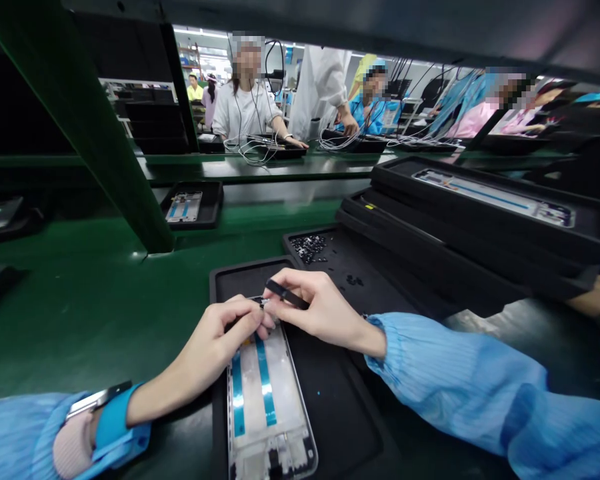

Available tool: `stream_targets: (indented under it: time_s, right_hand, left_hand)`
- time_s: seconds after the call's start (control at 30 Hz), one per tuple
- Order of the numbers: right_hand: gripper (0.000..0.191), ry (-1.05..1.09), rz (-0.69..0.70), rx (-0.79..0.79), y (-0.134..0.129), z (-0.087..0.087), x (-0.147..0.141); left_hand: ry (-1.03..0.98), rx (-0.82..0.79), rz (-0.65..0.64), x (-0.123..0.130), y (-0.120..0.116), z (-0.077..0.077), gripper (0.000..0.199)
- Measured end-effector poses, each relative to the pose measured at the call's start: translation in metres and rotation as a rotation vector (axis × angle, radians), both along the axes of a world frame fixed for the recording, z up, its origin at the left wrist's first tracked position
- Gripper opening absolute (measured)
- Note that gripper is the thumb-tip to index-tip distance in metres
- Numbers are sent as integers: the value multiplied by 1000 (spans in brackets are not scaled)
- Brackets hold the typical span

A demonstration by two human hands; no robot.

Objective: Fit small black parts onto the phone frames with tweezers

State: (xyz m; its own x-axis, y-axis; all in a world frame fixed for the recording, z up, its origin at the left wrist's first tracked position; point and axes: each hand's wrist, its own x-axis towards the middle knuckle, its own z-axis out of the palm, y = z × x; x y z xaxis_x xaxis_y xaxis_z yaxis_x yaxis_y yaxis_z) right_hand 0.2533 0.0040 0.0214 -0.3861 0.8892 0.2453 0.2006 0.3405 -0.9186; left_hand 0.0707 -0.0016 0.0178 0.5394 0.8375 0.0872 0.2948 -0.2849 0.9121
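A phone frame [280, 393] with two blue strips lies in a black tray [350, 413]. At its far end my left hand [233, 327] is closed in a pinch, thumb against fingers; whatever is between them is too small and hidden to make out. My right hand [320, 303] grips a slim black stick-like tool [287, 293], its back end pointing up and left. The fingertips of both hands meet over the top of the frame and cover that part of it.
A black tray [380, 270] with small black parts [307, 248] adjoins at the back right. Stacked black trays [450, 220] stand at right, a phone frame [500, 197] on top. A green post [100, 140] rises at left, near another tray [211, 203]. Co-workers sit across the bench.
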Motion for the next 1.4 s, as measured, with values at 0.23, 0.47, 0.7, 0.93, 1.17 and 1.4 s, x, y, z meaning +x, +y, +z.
stream_targets:
  time_s: [0.23,0.47,0.7,0.93,1.17,1.4]
  right_hand:
    - [11,-221,34,613,-2,2,5]
    - [17,-271,93,711,0,2,10]
    - [20,-215,120,552,0,7,9]
    - [11,-27,53,86,-2,9,3]
    - [13,110,78,-120,-3,10,0]
    - [11,123,60,-170,-4,8,0]
  left_hand:
    - [8,-20,-9,-1,1,1,29]
    - [23,-6,-37,0,0,3,26]
    - [-40,-8,14,2,1,-1,36]
    - [-112,16,1,-2,0,-2,33]
    - [-74,52,24,1,-1,0,34]
    - [-35,99,55,0,-3,0,32]
